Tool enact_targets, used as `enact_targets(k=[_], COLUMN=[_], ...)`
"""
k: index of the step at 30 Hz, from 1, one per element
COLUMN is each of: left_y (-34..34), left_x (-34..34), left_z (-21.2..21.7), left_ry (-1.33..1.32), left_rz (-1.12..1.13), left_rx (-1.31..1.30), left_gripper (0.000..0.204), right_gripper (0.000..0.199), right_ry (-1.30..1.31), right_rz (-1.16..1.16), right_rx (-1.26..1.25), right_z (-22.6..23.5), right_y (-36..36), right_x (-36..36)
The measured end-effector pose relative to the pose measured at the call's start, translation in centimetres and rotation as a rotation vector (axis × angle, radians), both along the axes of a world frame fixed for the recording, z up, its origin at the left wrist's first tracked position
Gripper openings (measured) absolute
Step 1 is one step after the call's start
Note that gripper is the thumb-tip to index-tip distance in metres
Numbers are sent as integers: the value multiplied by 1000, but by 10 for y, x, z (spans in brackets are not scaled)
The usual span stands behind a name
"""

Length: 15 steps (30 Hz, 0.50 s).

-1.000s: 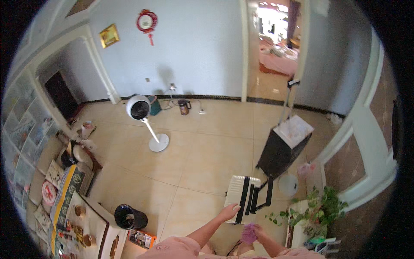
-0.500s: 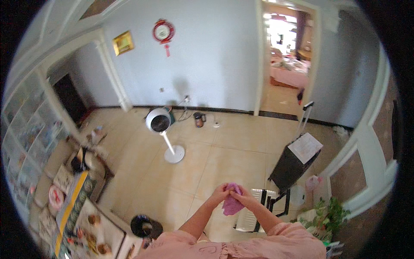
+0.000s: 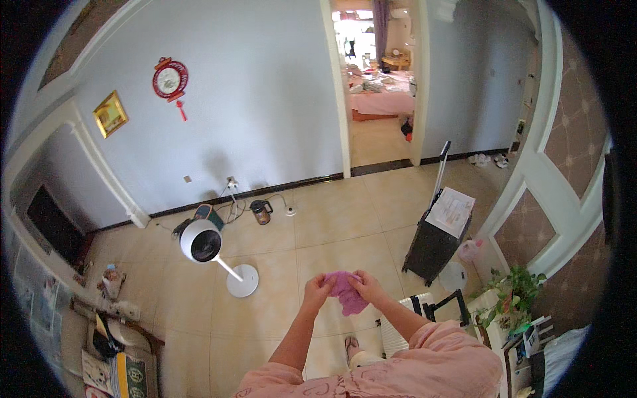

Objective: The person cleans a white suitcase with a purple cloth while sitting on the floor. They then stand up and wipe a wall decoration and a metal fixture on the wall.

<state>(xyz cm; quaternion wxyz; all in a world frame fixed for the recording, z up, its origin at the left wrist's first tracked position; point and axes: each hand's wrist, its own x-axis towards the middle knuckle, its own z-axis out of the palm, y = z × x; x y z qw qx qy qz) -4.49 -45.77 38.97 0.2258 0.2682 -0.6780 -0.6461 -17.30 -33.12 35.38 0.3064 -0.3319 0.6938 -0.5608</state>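
1. At lower center of the frame, a crumpled purple cloth (image 3: 348, 293) is suspended between a person's left hand (image 3: 320, 290) and right hand (image 3: 368, 288), above a beige tiled floor (image 3: 332, 239).
2. Both hands pinch the cloth's upper edge, thumbs turned inward, one at each side; the fingers behind the fabric are hidden.
3. The gripped edge runs left to right across the frame, while the loose end droops toward the bottom edge, slightly right of middle. Bunched folds make its long axis impossible to tell.
4. Glossy tiles stretch to a pale blue wall (image 3: 259, 99), where a red ornament (image 3: 170, 79) hangs at upper left.
5. A white fan (image 3: 202, 241) stands left of center; a black suitcase (image 3: 424, 251) stands right of center, a white suitcase (image 3: 396, 331) at lower right.
6. At upper right of center, a doorway frames a pink-covered bed (image 3: 383, 103).
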Motion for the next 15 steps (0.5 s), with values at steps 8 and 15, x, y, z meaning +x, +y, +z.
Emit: enact_targets(k=[8, 15], left_y=[-82, -148], left_x=[-127, -249], left_z=[22, 62], left_ry=[148, 96], left_rz=[-9, -203], left_rx=[15, -31], left_gripper=[25, 29], right_gripper=[40, 39], right_ry=[-110, 38], right_rz=[-87, -153], right_rx=[7, -115], right_z=[24, 37], right_y=[-74, -131], right_x=[-106, -232])
